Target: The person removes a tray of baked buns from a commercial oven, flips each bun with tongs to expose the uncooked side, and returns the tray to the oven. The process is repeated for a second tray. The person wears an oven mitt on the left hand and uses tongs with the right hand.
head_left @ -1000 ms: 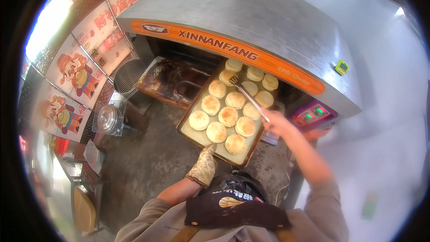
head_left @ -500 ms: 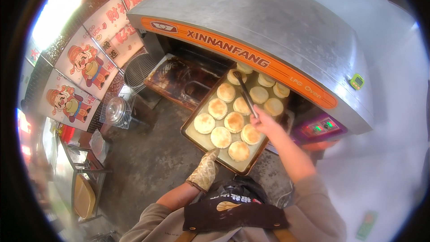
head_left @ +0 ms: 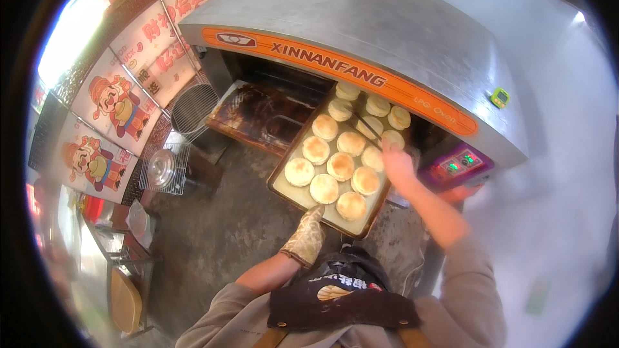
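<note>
My left hand [head_left: 304, 237], in a patterned oven mitt, grips the front edge of a metal baking tray [head_left: 277, 177] that sits partly inside the oven opening. Rows of round pale buns, several browned on top [head_left: 340, 165], cover the lined tray. My right hand [head_left: 396, 162] is closed on the handle of a long spatula-like utensil [head_left: 367, 124], angled over the buns at the back right of the tray; its far end is blurred.
Around the tray is a steel oven [head_left: 342, 19] with a control panel [head_left: 458, 164] at right. A stained empty tray [head_left: 251, 116] lies left, near wire racks [head_left: 192, 109], a round metal lid [head_left: 161, 169], printed wall panels [head_left: 122, 109] and a side stand [head_left: 119, 251].
My right hand and the utensil have shifted slightly up and right over the back of the tray. My left mitt keeps its hold on the front edge; the whole view has shifted slightly.
</note>
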A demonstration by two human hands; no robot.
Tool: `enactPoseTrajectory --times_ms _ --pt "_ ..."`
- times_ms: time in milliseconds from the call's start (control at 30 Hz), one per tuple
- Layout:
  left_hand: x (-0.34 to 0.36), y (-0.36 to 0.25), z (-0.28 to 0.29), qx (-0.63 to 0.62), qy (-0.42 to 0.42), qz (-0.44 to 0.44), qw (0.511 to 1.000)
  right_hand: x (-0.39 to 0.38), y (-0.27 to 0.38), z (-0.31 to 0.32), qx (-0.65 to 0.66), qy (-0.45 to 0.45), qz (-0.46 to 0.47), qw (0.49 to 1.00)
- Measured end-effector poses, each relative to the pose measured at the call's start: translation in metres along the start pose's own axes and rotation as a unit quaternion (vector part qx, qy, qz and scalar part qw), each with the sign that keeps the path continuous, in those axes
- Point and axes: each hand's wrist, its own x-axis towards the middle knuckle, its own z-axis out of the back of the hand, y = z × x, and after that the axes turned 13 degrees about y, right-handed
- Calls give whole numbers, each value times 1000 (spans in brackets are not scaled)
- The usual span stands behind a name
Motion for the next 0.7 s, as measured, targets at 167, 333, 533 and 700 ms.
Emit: enactPoseTrajectory --times_ms 167,333,533,700 --pt "-8 -8 -1 -122 87 19 989 -115 -10 38 52 -9 -77 996" --pt "-2 -7 7 -27 20 55 998 -226 -25 31 545 76 -252 796" --pt "-3 -3 2 -46 5 36 998 -227 -29 -26 858 140 -313 382" --pt "3 -2 1 -51 13 45 998 -191 -38 -66 918 161 -249 263"
